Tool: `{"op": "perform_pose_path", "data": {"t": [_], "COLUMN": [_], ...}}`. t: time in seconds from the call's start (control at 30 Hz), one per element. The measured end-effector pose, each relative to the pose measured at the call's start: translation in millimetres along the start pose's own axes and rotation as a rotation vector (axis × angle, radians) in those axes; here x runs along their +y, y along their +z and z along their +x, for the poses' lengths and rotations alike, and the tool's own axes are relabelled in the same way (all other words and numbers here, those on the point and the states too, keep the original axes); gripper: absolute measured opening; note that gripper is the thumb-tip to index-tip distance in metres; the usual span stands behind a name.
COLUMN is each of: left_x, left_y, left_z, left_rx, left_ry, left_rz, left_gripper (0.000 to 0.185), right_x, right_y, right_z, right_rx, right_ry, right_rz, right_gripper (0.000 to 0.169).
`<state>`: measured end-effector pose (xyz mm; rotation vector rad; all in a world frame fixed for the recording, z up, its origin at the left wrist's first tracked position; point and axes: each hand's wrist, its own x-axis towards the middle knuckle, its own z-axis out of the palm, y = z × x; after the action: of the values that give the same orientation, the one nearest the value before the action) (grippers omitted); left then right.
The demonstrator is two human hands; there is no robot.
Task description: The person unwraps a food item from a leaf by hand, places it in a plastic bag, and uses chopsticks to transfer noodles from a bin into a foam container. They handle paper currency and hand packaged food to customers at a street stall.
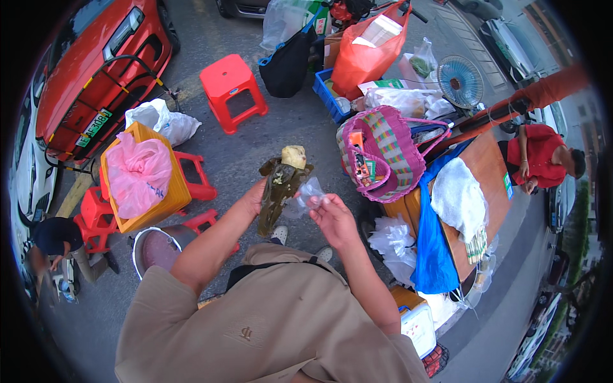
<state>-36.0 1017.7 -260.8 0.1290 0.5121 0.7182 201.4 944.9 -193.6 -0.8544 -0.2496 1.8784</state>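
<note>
My left hand (256,197) grips dark green-brown wrapping leaves (277,198), which hang open and long below it. At their upper end sits a pale, yellowish sticky rice dumpling (293,156), partly unwrapped and still resting on the leaf. A few grains of rice cling to the leaf surface. To the right, the thumb and fingers of my right hand (336,219) pinch a small, crumpled clear plastic bag (311,190). This bag is close beside the leaves; whether it touches them I cannot tell. Part of my left hand is hidden behind the leaves.
Left are a yellow crate (184,185) under a pink plastic bag (139,172), a metal bucket (155,251) and red stools (227,76). Right stand a woven basket (383,148), a wooden board (495,179) and a fan (459,81). Two other people are at the sides.
</note>
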Motion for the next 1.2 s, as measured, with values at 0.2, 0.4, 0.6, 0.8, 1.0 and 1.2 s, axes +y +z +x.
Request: {"op": "perform_pose_path", "data": {"t": [0.2, 0.4, 0.6, 0.8, 1.0, 1.2], "left_x": [10.2, 18.6, 42.4, 28.2, 33.9, 80.9], "left_y": [-25.1, 4.4, 7.4, 8.3, 32.5, 42.8], "left_z": [-8.7, -3.7, 5.8, -1.4, -14.3, -41.0], "left_rx": [0.029, -0.022, -0.072, -0.085, -0.108, -0.144], "left_ry": [0.038, 0.125, 0.060, 0.013, -0.010, 0.023], "left_rz": [-0.059, -0.038, -0.087, -0.038, -0.007, 0.254], "left_gripper": [0.049, 0.047, 0.047, 0.046, 0.051, 0.050], "right_x": [-51.1, -22.9, 18.4, -16.9, -45.2, -94.6], "right_y": [5.4, -33.6, -34.4, 27.0, 34.9, 51.5], "right_z": [-40.8, -53.5, -70.3, -7.5, 20.4, 37.9], "right_rx": [-0.114, -0.281, -0.069, -0.445, -0.772, -0.650], "right_ry": [-0.099, 0.072, 0.241, 0.089, 0.109, -0.149], "right_rz": [0.611, 0.917, 0.565, 0.442, 0.544, -0.370], "right_gripper": [0.015, 0.028, 0.054, 0.115, 0.120, 0.125]}}
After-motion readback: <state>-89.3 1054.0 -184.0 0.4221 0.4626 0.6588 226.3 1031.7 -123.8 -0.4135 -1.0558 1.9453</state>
